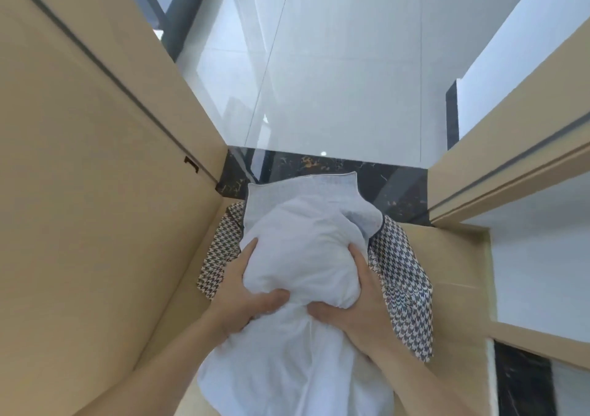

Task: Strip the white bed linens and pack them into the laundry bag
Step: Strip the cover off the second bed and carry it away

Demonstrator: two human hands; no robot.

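Both hands are squeezing the white linens [303,256], bundled over the dark threshold [392,176] between houndstooth fabric [402,281] flaps, left hand [245,291] and right hand [354,300] clutching its waist. It's looking soft, light, floppy; bunched folds are giving the surest hold.

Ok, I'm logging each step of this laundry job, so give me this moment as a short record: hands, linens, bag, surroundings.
left hand: grips the white linen bundle on its left side
right hand: grips the bundle low on its right side
linens: bunched up, with a loose tail hanging toward the person
houndstooth fabric: shows on both sides behind the bundle; probably the laundry bag, cannot tell for sure
surroundings: tan door frame, dark marble threshold, white tiled floor beyond
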